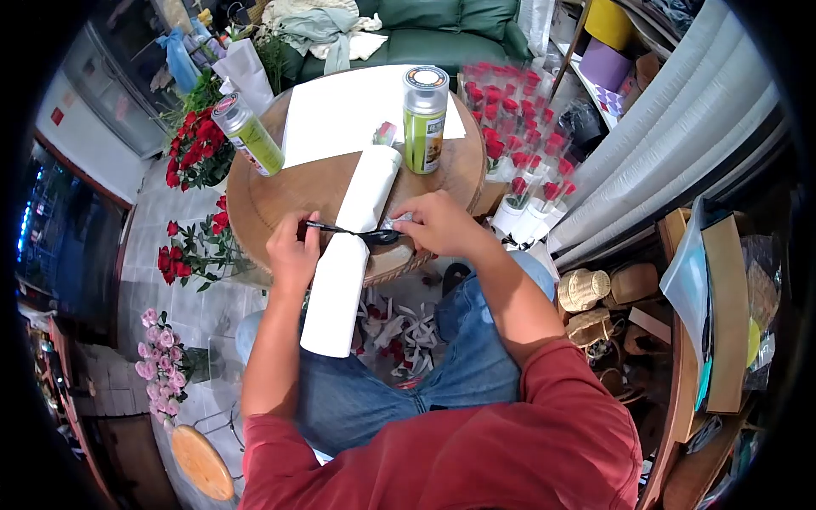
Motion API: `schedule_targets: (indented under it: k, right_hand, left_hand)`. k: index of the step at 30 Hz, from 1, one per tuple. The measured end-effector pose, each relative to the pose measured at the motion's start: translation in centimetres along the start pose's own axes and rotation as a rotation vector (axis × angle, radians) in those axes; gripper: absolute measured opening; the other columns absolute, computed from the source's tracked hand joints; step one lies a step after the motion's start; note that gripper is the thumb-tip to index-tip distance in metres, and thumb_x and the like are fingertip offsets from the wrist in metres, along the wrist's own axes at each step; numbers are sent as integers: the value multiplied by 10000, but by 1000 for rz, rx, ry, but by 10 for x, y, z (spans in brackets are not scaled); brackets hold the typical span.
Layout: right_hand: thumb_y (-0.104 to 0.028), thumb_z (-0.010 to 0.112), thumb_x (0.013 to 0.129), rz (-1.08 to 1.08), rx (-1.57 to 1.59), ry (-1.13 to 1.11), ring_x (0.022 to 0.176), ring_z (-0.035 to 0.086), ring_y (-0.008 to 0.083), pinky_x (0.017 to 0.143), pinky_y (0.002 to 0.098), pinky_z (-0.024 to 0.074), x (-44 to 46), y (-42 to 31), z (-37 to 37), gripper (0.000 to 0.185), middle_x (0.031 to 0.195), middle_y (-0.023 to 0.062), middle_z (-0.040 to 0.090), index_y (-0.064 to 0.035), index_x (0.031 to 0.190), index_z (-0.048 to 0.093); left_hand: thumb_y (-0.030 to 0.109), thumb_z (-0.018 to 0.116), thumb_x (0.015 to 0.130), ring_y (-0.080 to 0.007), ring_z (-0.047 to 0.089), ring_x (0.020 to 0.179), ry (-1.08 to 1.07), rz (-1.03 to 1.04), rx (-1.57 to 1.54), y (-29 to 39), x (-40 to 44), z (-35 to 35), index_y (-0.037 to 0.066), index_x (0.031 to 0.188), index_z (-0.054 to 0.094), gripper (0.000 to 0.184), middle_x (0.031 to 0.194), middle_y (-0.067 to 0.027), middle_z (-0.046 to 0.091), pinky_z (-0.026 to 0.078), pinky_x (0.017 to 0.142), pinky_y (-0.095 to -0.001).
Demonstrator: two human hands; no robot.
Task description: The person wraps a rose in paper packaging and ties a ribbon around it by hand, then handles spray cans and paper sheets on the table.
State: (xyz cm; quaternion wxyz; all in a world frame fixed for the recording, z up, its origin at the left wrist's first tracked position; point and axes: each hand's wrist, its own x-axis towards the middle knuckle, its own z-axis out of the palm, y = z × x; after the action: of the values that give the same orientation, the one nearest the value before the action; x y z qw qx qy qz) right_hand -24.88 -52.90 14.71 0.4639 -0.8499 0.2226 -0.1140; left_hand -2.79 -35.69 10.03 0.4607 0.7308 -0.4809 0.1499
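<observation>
A long white paper wrap [330, 308] lies across the round wooden table [255, 200] and reaches over its near edge toward my lap. At its far end a red rose [385, 133] pokes out of a see-through sleeve. Around the wrap's middle runs a black ribbon [381, 237], with a loop on the right side. My left hand [293, 248] pinches the ribbon's left end. On the other side, my right hand [440, 223] has its fingers closed at the ribbon's loop, beside a bit of shiny clear plastic.
Two spray cans, one left [248, 136] and one right [424, 127], stand on the table near a white sheet [331, 110]. Wrapped red roses [520, 127] crowd the right side. Loose red roses [200, 144] and pink roses [160, 361] stand left. Wicker baskets [584, 289] are at lower right.
</observation>
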Motion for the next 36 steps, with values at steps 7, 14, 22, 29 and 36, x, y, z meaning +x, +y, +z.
schedule_targets:
  k: [7, 14, 22, 29, 36]
  right_hand:
    - [-228, 671, 949, 25, -33, -131, 561, 667, 217, 584, 370, 518, 5, -3, 9, 255, 701, 143, 704, -1, 1052, 721]
    - [-269, 604, 1019, 105, 320, -389, 479, 578, 122, 446, 283, 435, 6, 5, 5, 275, 628, 46, 636, -31, 884, 630]
    - [-247, 576, 1041, 107, 422, -313, 445, 548, 83, 418, 245, 422, 10, 16, 6, 321, 614, 32, 620, -28, 811, 622]
    - [-225, 587, 1034, 111, 452, -318, 438, 550, 91, 396, 257, 417, 11, 21, 7, 326, 618, 38, 628, -18, 786, 630]
    - [-266, 641, 993, 200, 323, -225, 550, 638, 155, 501, 323, 495, 7, 10, 5, 274, 701, 103, 684, 2, 935, 656]
  left_hand:
    - [147, 742, 912, -324, 683, 687, 1, -53, -3, -1, -1, 1, -3, 885, 678, 165, 787, -180, 688, 543, 643, -382]
    - [130, 763, 899, -119, 561, 578, 3, -188, -85, -3, 3, 1, -41, 827, 673, 206, 647, -121, 642, 479, 571, -298]
    - [108, 778, 857, -194, 563, 504, -65, -278, -74, 2, 7, -3, -34, 767, 675, 197, 601, -155, 630, 481, 549, -337]
    - [109, 778, 860, -212, 507, 473, -85, -231, -19, 5, 7, -7, -35, 712, 615, 263, 561, -179, 562, 455, 519, -364]
    - [-3, 728, 860, -109, 556, 595, -379, -378, -450, -15, 10, -23, -34, 930, 671, 96, 712, -45, 643, 462, 552, -283]
